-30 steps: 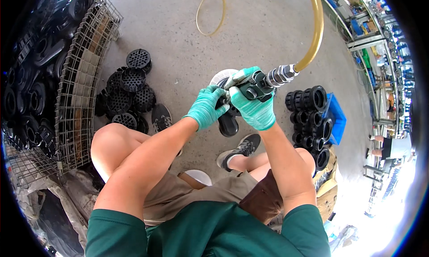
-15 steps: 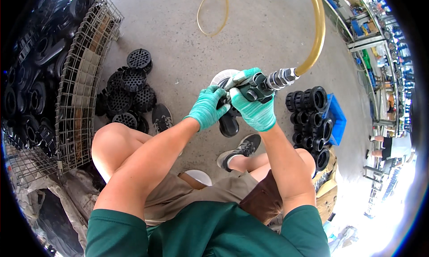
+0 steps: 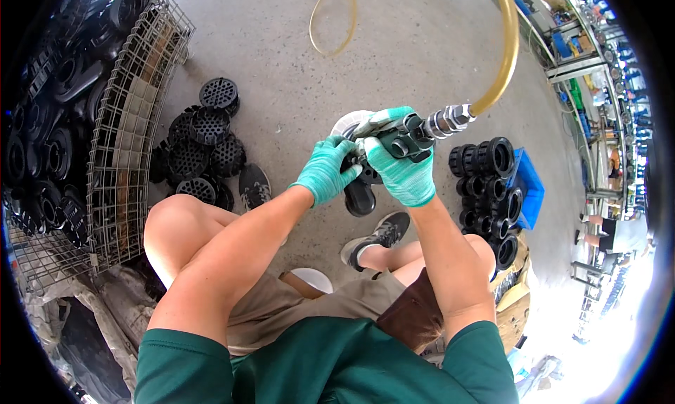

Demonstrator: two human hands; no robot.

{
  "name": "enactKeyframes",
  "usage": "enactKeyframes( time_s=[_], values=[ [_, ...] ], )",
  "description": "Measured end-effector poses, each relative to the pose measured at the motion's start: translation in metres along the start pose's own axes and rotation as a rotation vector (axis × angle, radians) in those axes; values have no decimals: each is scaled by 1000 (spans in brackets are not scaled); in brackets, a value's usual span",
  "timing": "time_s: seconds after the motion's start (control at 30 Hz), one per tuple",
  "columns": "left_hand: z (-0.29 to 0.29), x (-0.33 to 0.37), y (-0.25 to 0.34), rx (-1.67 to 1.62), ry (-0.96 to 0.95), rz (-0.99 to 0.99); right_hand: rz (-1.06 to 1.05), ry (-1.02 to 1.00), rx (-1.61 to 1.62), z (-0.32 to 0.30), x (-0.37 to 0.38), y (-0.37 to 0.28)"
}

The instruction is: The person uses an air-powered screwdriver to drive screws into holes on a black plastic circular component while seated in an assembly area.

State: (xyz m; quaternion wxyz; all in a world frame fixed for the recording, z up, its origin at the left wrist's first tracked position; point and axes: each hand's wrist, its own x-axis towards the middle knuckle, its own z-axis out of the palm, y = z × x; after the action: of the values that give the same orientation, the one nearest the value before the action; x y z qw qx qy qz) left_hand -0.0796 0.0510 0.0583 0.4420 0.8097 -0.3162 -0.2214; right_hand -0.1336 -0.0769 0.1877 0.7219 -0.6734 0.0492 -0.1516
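Green gloves cover both my hands. In my left hand, a black plastic fitting with a rounded end is pinched between thumb and fingers. My right hand wraps round a dark air tool, its front end close to the fitting. From the tool's rear a metal coupling runs into a yellowish air hose. My fingers hide the tool's tip and the spot where it meets the fitting. Partly behind my hands shows a pale round object, apparently on the floor.
Left stands a wire cage full of black plastic parts. Round black grates are piled beside it. Black ring-shaped fittings are stacked at right by a blue bin. Another person is near the shelves. A hose loop lies ahead.
The air tool's rear, with its coupling and hose, has shifted slightly to the right. My right hand has turned a little with it; the left hand stays nearly still.
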Motion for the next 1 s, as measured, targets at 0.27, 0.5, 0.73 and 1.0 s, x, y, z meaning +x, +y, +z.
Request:
enactKeyframes(
  time_s=[0.27, 0.5, 0.73, 1.0],
  values=[
    [-2, -2, 1, 35, 27, 42, -1, -3, 29, -8, 0, 2],
    [9, 4, -14, -147, 6, -24, -2, -41, 73, -7, 0, 4],
    [-5, 0, -5, 80, -21, 86, -148, 65, 61, -11, 8, -33],
    [-7, -2, 12, 261, 144, 186, -127, 151, 75, -29, 2, -35]
  ],
)
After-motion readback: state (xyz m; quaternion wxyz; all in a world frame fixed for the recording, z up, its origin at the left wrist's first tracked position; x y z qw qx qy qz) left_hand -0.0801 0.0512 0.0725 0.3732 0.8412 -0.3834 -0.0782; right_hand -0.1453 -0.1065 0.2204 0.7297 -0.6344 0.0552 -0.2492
